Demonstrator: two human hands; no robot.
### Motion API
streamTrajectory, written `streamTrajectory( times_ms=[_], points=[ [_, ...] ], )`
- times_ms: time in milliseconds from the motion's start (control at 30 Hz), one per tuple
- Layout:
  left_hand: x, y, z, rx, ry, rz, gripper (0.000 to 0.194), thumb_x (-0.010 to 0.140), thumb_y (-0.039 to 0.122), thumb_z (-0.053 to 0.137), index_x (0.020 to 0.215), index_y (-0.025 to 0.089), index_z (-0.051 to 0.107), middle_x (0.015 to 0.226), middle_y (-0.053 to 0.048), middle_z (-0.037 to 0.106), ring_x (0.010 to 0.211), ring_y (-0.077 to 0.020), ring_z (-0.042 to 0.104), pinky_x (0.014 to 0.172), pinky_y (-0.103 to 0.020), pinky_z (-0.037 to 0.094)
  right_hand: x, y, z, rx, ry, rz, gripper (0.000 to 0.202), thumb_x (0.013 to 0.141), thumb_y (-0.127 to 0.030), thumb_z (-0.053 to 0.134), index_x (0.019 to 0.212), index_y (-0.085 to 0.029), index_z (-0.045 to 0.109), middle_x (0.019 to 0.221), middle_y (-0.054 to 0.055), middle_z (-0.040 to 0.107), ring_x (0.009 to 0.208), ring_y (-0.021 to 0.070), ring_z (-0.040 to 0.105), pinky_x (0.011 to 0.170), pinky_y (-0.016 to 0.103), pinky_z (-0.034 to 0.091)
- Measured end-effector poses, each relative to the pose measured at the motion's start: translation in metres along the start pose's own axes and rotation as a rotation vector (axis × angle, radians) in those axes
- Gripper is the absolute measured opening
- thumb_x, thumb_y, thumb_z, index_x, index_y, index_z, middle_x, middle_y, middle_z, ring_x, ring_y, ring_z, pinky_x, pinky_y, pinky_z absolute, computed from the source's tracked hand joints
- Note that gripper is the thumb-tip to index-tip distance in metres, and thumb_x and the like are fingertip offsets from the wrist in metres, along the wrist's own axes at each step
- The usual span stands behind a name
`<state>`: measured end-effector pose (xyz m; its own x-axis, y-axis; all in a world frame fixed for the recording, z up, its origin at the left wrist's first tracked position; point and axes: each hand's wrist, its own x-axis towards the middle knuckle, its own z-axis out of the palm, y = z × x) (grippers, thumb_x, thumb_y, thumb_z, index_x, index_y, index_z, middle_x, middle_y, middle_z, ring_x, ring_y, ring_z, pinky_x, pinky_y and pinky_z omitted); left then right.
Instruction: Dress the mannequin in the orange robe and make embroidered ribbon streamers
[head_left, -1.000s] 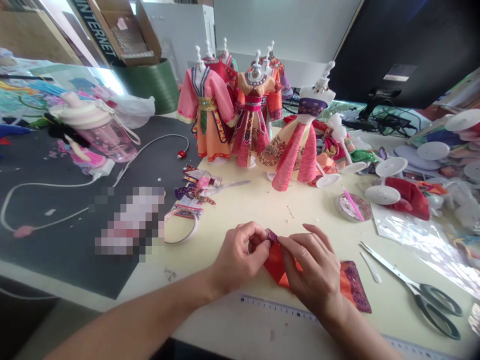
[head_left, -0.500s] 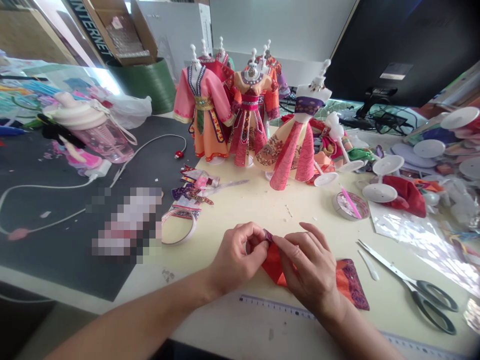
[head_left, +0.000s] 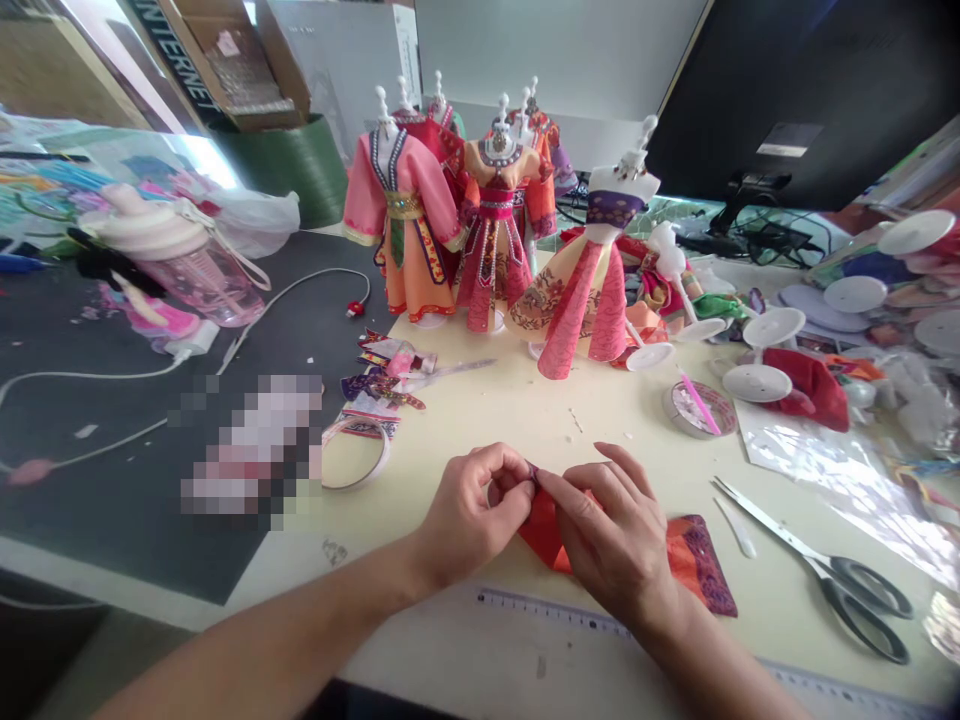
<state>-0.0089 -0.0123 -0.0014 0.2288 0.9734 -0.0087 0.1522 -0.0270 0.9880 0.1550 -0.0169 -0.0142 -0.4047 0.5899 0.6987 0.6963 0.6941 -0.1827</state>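
Note:
A small orange-red garment (head_left: 690, 560) with dark purple patterned trim lies on the cream table, partly under my right hand. My left hand (head_left: 480, 505) pinches a purple-trimmed corner of it between thumb and index finger. Close beside it, my right hand (head_left: 611, 520) touches the same trimmed corner with thumb and index finger, its other fingers loosely raised. The fingertips hide most of that corner. A clear ruler (head_left: 555, 610) lies just in front of the hands, partly covered by my right forearm.
Scissors (head_left: 817, 565) and a white sliver-shaped tool (head_left: 736, 528) lie to the right. A round dish (head_left: 701, 410) holds a pink stick. A tape roll (head_left: 386, 455) and fabric scraps (head_left: 386, 370) are at left. Several dressed mannequins stand behind, including one in pink (head_left: 405, 215).
The whole view has shifted very slightly. Both hands stay at the trimmed corner, with only a tiny change in how the fingers and cloth lie.

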Motion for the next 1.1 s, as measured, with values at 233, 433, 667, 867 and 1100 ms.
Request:
streamTrajectory(
  times_ms=[233, 433, 667, 867, 1100],
  points=[
    [-0.0003, 0.0002, 0.0001, -0.005, -0.010, -0.015, 0.008, 0.076, 0.018, 0.052, 0.070, 0.014, 0.054, 0.061, 0.001, 0.052, 0.056, -0.0095, 0.047, 0.056, -0.023, 0.043, 0.0026, -0.0004, -0.0013, -0.016, -0.016, -0.029, 0.029, 0.078, -0.003, 0.054, 0.102, -0.018, 0.059, 0.071, 0.001, 0.057, 0.063, 0.0101, 0.050, 0.089, 0.045, 0.044],
    [0.0028, 0.0006, -0.0010, -0.029, -0.042, -0.075, 0.011, 0.078, 0.022, 0.051, 0.071, 0.014, 0.055, 0.064, 0.000, 0.055, 0.059, -0.0098, 0.048, 0.057, -0.022, 0.043, 0.0026, 0.0013, -0.0007, -0.030, -0.042, -0.016, 0.026, 0.079, -0.004, 0.053, 0.099, -0.019, 0.060, 0.072, 0.000, 0.057, 0.063, 0.0107, 0.050, 0.090, 0.045, 0.043],
    [0.0058, -0.0034, -0.0023, -0.127, -0.039, -0.148, 0.016, 0.078, 0.025, 0.053, 0.067, 0.014, 0.053, 0.061, 0.001, 0.052, 0.056, -0.0089, 0.046, 0.053, -0.021, 0.040, 0.0017, 0.0001, 0.0005, -0.023, -0.060, -0.001, 0.025, 0.079, -0.004, 0.050, 0.096, -0.019, 0.061, 0.072, 0.000, 0.058, 0.064, 0.0109, 0.050, 0.092, 0.044, 0.042],
    [0.0079, -0.0052, -0.0053, -0.192, -0.024, -0.134, 0.015, 0.081, 0.024, 0.050, 0.069, 0.015, 0.052, 0.059, 0.002, 0.050, 0.057, -0.0082, 0.046, 0.056, -0.021, 0.040, -0.0010, 0.0026, 0.0022, 0.082, -0.062, 0.087, 0.027, 0.079, -0.008, 0.054, 0.104, -0.018, 0.057, 0.080, 0.002, 0.062, 0.071, 0.0129, 0.055, 0.092, 0.044, 0.041],
    [0.0069, -0.0038, -0.0082, -0.194, -0.015, -0.145, 0.016, 0.082, 0.024, 0.049, 0.070, 0.015, 0.051, 0.063, 0.001, 0.053, 0.059, -0.0090, 0.046, 0.058, -0.022, 0.039, -0.0019, 0.0057, 0.0040, 0.162, -0.042, 0.150, 0.022, 0.076, -0.007, 0.051, 0.094, -0.019, 0.057, 0.077, 0.002, 0.062, 0.070, 0.0139, 0.056, 0.088, 0.045, 0.042]
  ],
)
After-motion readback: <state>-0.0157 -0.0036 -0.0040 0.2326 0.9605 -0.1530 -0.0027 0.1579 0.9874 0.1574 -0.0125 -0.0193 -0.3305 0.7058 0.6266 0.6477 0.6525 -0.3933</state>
